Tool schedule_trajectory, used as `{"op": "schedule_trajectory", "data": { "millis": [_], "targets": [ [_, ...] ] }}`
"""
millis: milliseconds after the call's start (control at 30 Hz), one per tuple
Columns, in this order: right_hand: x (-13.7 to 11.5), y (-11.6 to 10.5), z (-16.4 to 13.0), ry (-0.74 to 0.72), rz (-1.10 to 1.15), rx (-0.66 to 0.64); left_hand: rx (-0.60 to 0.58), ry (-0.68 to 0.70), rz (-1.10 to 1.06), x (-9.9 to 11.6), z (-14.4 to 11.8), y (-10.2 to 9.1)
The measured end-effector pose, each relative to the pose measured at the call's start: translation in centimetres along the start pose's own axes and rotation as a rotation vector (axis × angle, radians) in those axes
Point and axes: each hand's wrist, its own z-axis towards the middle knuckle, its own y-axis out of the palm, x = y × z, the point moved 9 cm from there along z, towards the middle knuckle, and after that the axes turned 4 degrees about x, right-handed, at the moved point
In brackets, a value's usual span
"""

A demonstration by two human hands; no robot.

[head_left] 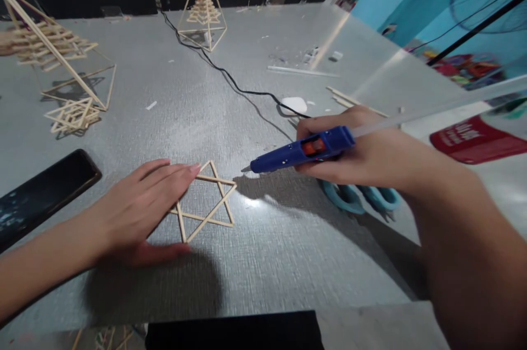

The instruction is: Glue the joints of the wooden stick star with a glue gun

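A six-pointed star (209,220) made of thin wooden sticks lies flat on the table. My left hand (144,202) steadies it from the left, with the fingers over its left side and the thumb by its lower point; the palm hides part of the star. In my right hand (354,144) is a blue glue gun (284,157), its nozzle pointing left, just right of the star and not touching it. A long clear glue stick (411,114) juts from the gun's back. The trigger fingers are mostly hidden.
Stick pyramids (205,10) stand at the back and left, near stacked stick stars (74,115). A phone (45,193) lies left. Light-blue scissors (349,198) sit under my right wrist. A black cord (234,82) crosses the table (263,278); a red packet (473,139) is at right.
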Motion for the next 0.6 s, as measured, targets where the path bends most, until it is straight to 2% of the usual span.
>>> {"op": "schedule_trajectory", "data": {
  "millis": [167,367,433,600],
  "targets": [
    [-0.8,0.7,-0.2,0.017,0.069,-0.036,0.065,-0.074,0.069,0.4,-0.6,-0.5],
    [-2.5,2.1,-0.4,-0.108,0.015,-0.1,0.159,-0.18,0.287,2.4,-0.7,-1.4],
    [-3.0,2.3,-0.4,-0.15,0.005,-0.078,0.16,-0.202,0.325,2.6,-0.7,-1.5],
    [-4.8,2.3,-0.6,-0.307,-0.108,0.08,0.128,-0.181,0.281,1.7,-0.9,-1.1]
  ]
}}
